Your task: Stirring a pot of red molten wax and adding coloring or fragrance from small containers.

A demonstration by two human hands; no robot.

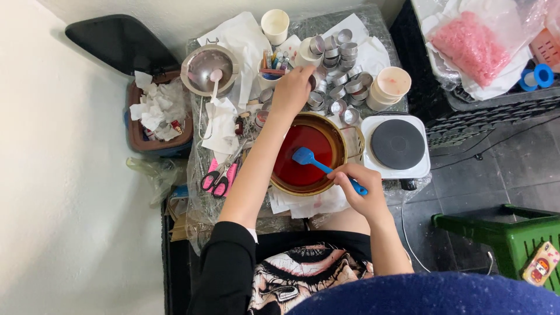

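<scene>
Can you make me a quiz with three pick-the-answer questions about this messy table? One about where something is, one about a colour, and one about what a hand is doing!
1. Where is the white hot plate?
A. Beside the pot, on the side of the person's right hand
B. Inside the bin
C. Under the scissors

2. What colour is the liquid in the pot?
A. Green
B. Red
C. White

3. What is the right hand doing?
A. Resting flat on the table
B. Holding the scissors
C. Gripping the blue spatula

Answers:
1 A: the hot plate sits right next to the pot, on that side.
2 B: the pot is filled with red liquid.
3 C: the fingers wrap the spatula's handle, with its blade in the pot; the left hand reaches towards the small metal cups.
</scene>
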